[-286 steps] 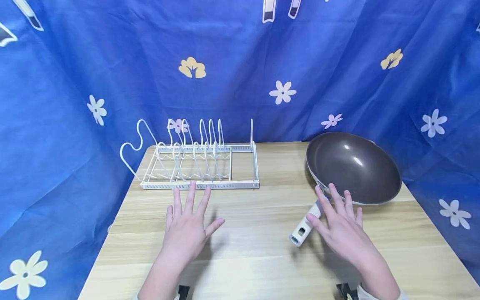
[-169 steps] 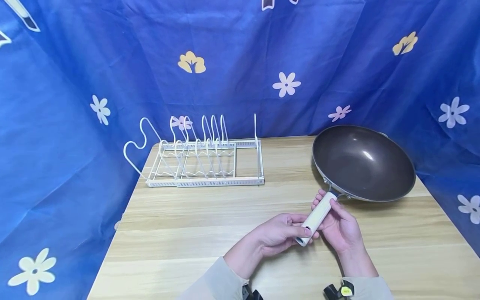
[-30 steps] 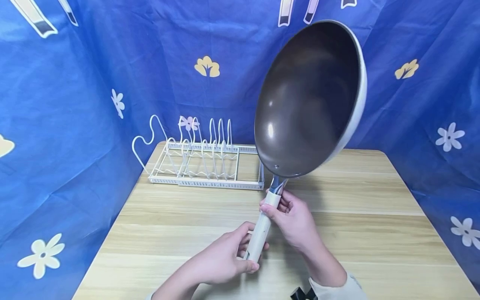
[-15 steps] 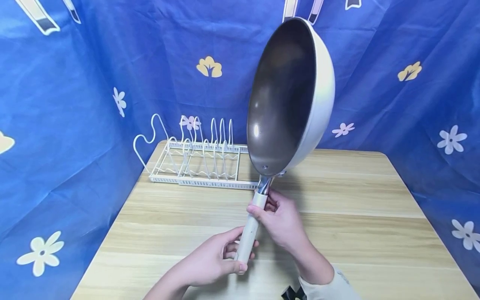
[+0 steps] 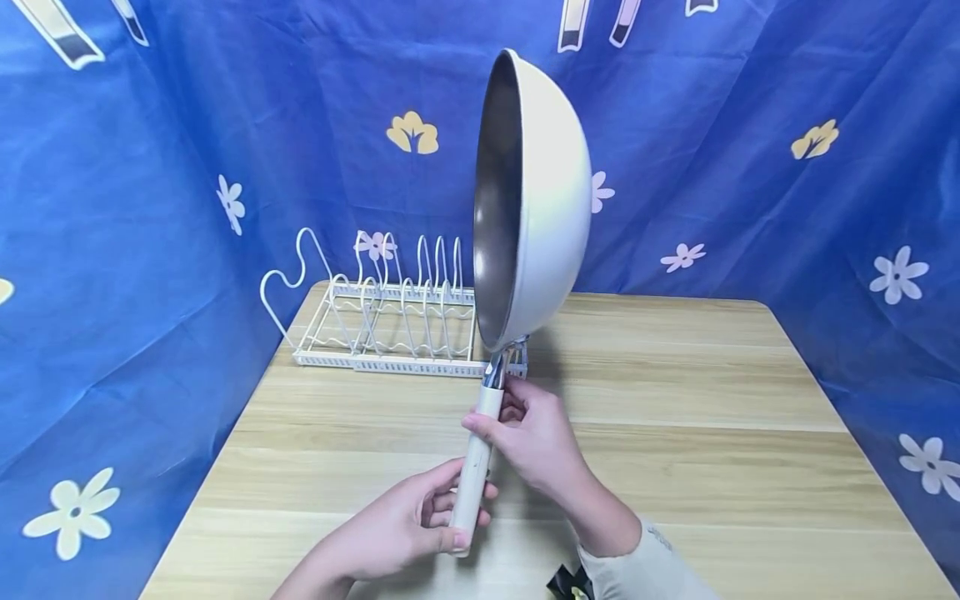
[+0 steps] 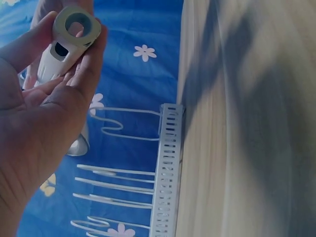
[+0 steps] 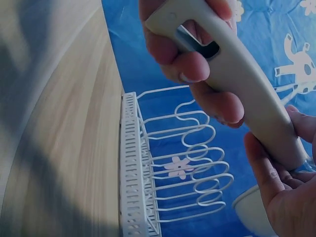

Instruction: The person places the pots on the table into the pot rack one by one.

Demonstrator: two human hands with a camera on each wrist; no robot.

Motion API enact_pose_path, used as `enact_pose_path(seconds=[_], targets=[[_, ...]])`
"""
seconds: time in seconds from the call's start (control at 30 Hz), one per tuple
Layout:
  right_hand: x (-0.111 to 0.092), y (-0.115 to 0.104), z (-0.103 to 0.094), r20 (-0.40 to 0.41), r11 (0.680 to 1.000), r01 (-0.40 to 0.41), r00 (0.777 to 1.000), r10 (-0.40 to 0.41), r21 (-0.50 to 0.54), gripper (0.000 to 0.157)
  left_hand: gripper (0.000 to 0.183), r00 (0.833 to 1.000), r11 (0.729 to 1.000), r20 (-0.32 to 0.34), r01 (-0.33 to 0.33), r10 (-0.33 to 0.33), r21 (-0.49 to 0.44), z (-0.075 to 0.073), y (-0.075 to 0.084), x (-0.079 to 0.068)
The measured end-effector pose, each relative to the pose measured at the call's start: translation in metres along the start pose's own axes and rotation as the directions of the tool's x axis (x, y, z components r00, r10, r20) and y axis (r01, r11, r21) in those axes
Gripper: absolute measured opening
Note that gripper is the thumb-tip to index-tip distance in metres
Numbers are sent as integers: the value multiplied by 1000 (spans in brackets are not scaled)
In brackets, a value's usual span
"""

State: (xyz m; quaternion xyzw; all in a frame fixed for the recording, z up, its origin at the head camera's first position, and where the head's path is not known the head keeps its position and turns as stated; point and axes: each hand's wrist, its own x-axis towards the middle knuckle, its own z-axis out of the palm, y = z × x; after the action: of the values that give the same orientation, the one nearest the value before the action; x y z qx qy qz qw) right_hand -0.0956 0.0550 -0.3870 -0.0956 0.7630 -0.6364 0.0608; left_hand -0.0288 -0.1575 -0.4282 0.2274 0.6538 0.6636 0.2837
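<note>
left hand (image 5: 405,521) pinches the lower end of the long, off-white, rounded handle (image 5: 477,458), thumb near side, fingers curled behind. right hand (image 5: 543,433) grips same handle higher up, at 1 o'clock from the left, thumb across the near face, fingers wrapped round the far side. left wrist view shows the round hole in the handle's end and a slot beside it; right wrist view shows that slot too, left fingers bent round its edge; head view doesn't show the end hole.

deep round wok (image 5: 551,200), off-white outside, dark brown inside, stands on edge at 12 to 1 o'clock from the hands, held above the table, inside facing 9 o'clock, handle down toward 7. shiny metal neck (image 5: 496,371) joins the two.

white wire rack (image 5: 420,367) at 11 o'clock, right end partly behind the wok. light wood-grain table (image 5: 697,433) beneath, blue flower-print cloth (image 5: 690,108) behind.
</note>
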Motion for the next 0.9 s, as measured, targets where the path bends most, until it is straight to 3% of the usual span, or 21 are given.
enact_pose_path(seconds=[0.4,0.9], targets=[[10,8,16,21,999,-32,999,32,-16,44,73,998,991,54,-39,46,-128,-10,-10,-8],[20,24,33,29,995,-75,997,77,-67,41,64,990,965,120,-43,76,-259,-25,-23,-15]])
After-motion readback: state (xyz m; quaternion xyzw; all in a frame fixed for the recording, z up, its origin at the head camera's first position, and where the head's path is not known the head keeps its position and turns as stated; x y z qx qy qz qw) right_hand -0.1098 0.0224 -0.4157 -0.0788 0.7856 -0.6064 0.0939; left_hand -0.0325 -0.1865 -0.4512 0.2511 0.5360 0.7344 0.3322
